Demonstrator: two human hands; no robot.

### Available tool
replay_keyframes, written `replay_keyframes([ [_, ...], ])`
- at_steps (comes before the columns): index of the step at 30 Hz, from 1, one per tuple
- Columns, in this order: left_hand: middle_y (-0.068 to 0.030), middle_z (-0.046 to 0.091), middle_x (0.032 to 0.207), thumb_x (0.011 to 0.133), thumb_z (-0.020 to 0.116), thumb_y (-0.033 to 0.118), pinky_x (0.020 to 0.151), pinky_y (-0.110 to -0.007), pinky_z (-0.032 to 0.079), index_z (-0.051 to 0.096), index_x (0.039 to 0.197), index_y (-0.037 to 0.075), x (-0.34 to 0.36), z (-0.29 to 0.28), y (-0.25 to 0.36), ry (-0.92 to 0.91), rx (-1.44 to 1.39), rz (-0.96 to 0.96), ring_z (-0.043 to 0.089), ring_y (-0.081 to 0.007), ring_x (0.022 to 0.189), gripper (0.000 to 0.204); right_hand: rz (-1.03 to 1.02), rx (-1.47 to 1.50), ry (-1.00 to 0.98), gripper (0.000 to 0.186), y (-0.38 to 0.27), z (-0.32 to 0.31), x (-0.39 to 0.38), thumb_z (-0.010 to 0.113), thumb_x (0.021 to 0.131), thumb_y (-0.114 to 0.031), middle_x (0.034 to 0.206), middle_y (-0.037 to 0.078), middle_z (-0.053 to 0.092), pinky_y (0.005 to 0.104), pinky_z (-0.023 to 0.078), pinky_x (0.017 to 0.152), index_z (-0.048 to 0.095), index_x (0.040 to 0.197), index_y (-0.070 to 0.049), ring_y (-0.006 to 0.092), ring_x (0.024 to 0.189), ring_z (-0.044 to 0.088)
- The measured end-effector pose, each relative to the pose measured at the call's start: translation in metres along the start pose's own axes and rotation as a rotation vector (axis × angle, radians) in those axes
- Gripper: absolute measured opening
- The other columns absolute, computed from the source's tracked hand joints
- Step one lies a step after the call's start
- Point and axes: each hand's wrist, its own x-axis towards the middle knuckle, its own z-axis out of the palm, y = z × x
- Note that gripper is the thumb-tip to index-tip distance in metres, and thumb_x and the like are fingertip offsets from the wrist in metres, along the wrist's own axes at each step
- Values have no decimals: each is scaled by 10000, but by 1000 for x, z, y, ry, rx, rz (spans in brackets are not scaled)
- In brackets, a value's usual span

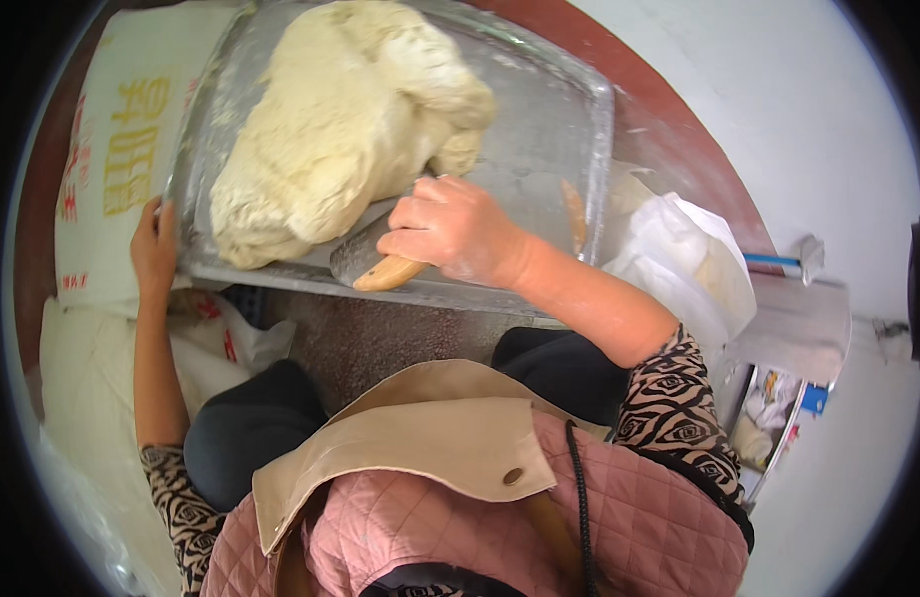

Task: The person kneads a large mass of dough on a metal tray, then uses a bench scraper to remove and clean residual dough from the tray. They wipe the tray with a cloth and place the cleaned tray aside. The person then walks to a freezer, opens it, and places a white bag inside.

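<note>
One wooden handle (pixel 388 274) in right grip (pixel 448 225), dough (pixel 326 139) beyond, contact unclear.

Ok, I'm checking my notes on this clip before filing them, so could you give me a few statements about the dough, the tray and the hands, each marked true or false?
1. The right hand holds a wooden-handled tool. True.
2. The dough has been split into many small balls. False: most of it is one large lump in the metal tray.
3. The left hand is pressed into the middle of the dough. False: it is at the left edge of the metal tray.
4. A white plastic bag is to the right of the metal tray. True.
5. The sleeves are plain white. False: they have a black and tan pattern.
</note>
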Motion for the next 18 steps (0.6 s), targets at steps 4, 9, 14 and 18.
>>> replay_keyframes([
  [4, -162, 651, 1249, 1042, 582, 191, 956, -366, 490, 596, 1359, 9, -2, -6, 6, 163, -10, 255, 629, -277, 1112, 365, 297, -310, 84, 259, 53, -43, -60, 697, 770, -79, 938, -5, 651, 373, 526, 767, 748, 1008, -169, 255, 893, 623],
  [9, -154, 620, 1334, 1033, 573, 90, 1026, -390, 463, 582, 1372, 7, -1, -20, 58, 195, -48, 493, 589, -288, 1222, 350, 538, -467, -67, 480, 74, -23, -114, 728, 777, -72, 1117, 59, 615, 384, 514, 837, 670, 1244, -171, 287, 990, 614],
  [14, -164, 607, 1364, 984, 610, 18, 1066, -414, 447, 598, 1338, -11, -14, -19, 135, 183, -19, 793, 570, -330, 1267, 355, 513, -254, -249, 410, 74, -90, -155, 741, 870, -158, 1216, 84, 639, 394, 505, 893, 680, 1275, -142, 292, 1055, 634],
  [18, -171, 600, 1371, 880, 670, -43, 1096, -436, 438, 614, 1325, 7, -10, -10, 215, 30, -15, 973, 557, -359, 1293, 451, 910, -564, -268, 178, 87, -232, -245, 651, 925, -233, 823, 164, 716, 448, 526, 711, 754, 867, -100, 318, 759, 683],
])
